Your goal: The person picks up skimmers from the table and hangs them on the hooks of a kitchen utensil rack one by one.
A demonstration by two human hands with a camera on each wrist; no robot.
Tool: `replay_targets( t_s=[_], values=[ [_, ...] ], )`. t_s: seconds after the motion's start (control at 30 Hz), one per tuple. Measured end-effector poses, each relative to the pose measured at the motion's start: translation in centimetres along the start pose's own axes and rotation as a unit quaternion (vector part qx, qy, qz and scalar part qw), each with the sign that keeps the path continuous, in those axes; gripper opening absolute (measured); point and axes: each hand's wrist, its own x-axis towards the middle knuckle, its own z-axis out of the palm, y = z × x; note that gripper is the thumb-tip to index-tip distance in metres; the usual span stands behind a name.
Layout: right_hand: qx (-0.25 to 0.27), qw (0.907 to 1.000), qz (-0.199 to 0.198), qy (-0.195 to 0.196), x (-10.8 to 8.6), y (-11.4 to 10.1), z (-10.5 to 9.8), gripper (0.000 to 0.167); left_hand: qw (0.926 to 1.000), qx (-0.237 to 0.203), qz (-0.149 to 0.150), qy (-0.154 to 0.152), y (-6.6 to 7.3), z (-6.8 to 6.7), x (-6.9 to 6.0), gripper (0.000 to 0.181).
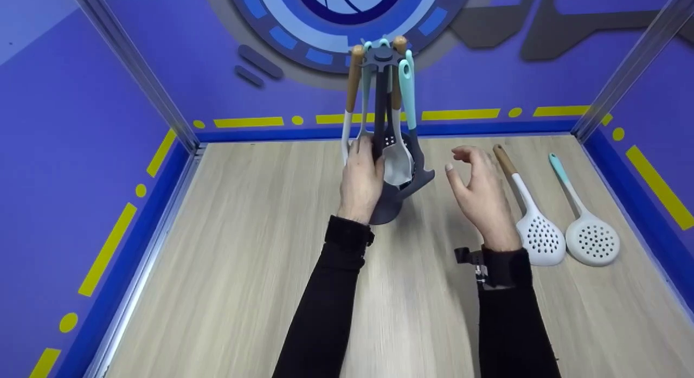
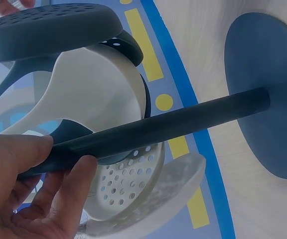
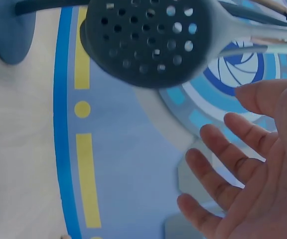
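My left hand grips the dark upright pole of a rotating-style utensil stand, with thumb and fingers around it. The pole rises from a round dark base. Several utensils hang from the stand's top, some with wooden handles, others with mint handles. A dark perforated skimmer hangs nearest in the right wrist view. In the left wrist view a pale perforated utensil hangs behind the pole. My right hand hovers right of the stand, its fingers spread and holding nothing.
On the wooden table, right of my right hand, lie a white slotted turner with a wooden handle and a pale round skimmer with a mint handle. Blue-purple printed panels wall the back and sides.
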Motion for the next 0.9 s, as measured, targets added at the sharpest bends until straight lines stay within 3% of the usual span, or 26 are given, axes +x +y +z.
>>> replay_targets(
  t_s=[0.37, 0.67, 0.9],
  values=[
    [-0.042, 0.9978, 0.049, 0.014, 0.1, 2.4, -1.5, 0.044, 1.0, -0.004, -0.008, -0.003, 0.0, 0.0, 0.0, 0.033],
    [-0.103, 0.9894, 0.094, 0.04, -0.1, 4.6, -2.3, 0.052, 1.0, -0.007, 0.0, -0.001, 0.0, 0.0, -0.1, 0.034],
    [-0.111, 0.9835, 0.141, 0.024, -0.2, 6.9, -3.0, 0.062, 1.0, 0.002, -0.007, -0.004, 0.1, 0.0, -0.1, 0.031]
  ],
)
